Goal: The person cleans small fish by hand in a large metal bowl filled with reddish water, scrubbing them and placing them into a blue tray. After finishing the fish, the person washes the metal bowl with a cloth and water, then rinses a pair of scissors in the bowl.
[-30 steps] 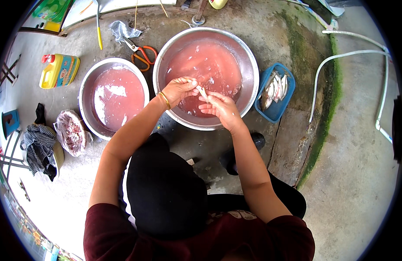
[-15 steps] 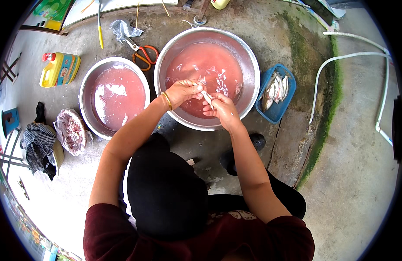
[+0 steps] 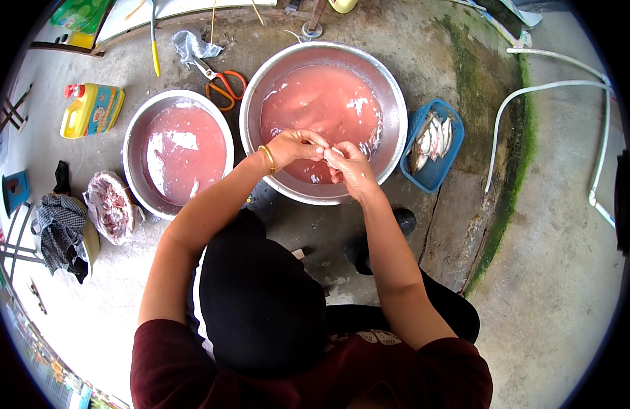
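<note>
My left hand (image 3: 298, 145) and my right hand (image 3: 349, 165) meet over the near rim of a large metal basin (image 3: 395, 102) full of pink water. Together they pinch a small silvery fish (image 3: 334, 150) between the fingertips. A gold bangle circles my left wrist. More small fish float at the basin's right side. A blue basket (image 3: 434, 176) holding several cleaned fish lies just right of the basin.
A smaller metal basin (image 3: 134, 136) of pink water stands to the left, with orange-handled scissors (image 3: 223, 85) behind it. A bag of fish offal (image 3: 110, 206), a checked cloth (image 3: 59, 228) and a yellow jug (image 3: 90, 109) lie at far left. White hose (image 3: 533, 92) curves over concrete at right.
Both hands stayed over the big basin's near rim, drawing closer together and working the small fish between the fingers. Nothing else has moved.
</note>
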`<action>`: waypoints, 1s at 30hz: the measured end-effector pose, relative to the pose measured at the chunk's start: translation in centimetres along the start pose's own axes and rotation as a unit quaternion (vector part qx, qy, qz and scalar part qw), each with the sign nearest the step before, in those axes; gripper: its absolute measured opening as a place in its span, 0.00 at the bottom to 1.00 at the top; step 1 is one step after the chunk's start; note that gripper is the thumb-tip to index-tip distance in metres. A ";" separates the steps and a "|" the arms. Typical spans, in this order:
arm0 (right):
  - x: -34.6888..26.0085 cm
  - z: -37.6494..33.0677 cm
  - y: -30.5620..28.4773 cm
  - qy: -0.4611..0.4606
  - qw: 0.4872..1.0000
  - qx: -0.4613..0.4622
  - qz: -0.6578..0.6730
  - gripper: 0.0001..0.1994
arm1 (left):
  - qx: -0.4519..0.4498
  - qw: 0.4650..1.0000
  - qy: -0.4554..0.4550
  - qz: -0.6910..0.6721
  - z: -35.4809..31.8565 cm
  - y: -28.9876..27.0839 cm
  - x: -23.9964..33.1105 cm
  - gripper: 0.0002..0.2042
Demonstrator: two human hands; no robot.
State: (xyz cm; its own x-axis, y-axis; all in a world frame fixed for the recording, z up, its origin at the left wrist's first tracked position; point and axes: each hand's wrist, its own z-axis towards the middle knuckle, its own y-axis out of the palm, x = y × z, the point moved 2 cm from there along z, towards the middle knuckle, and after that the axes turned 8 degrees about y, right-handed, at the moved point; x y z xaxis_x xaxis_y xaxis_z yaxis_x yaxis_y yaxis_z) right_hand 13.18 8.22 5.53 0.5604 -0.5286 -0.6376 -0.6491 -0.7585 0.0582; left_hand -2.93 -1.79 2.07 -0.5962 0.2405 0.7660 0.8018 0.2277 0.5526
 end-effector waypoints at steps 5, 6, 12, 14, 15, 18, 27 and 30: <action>0.8 1.2 -3.8 -0.249 0.904 0.203 -0.283 0.12 | 0.094 0.840 0.096 0.526 -0.1 -0.6 -1.1 0.12; 0.1 0.7 -4.6 -0.279 0.903 0.220 -0.243 0.12 | 0.100 0.747 0.123 0.645 -0.6 -0.3 -0.9 0.13; -4.8 -2.7 -11.8 -0.327 0.601 0.640 -0.350 0.13 | 0.109 0.681 0.160 0.706 -1.4 -2.3 -1.5 0.12; -5.0 -1.7 -12.0 -0.360 0.649 0.573 -0.348 0.12 | 0.110 0.687 0.163 0.700 -1.3 -2.7 -1.8 0.13; -5.0 -0.8 -12.1 -0.374 0.672 0.538 -0.346 0.12 | 0.106 0.700 0.158 0.688 -1.2 -2.7 -1.8 0.14; -4.2 4.7 -8.2 -0.306 0.885 0.254 -0.241 0.09 | 0.104 0.732 0.158 0.655 -1.6 -2.1 -1.0 0.13; -1.5 14.2 -3.5 -0.091 0.809 0.351 -0.463 0.20 | 0.082 0.747 0.189 0.632 -2.1 -1.2 -0.1 0.10; -1.5 11.9 -1.5 -0.099 0.815 0.266 -0.505 0.15 | 0.081 0.729 0.209 0.646 -2.2 -1.7 -0.6 0.10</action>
State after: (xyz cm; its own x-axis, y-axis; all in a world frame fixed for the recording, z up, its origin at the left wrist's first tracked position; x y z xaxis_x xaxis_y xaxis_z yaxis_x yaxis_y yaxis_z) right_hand 7.21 14.72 -2.74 0.8878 0.3740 -0.2683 -0.0690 -0.4682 -0.8809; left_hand -3.83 -4.43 1.41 0.7454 0.0526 0.6645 0.6470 0.1827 -0.7403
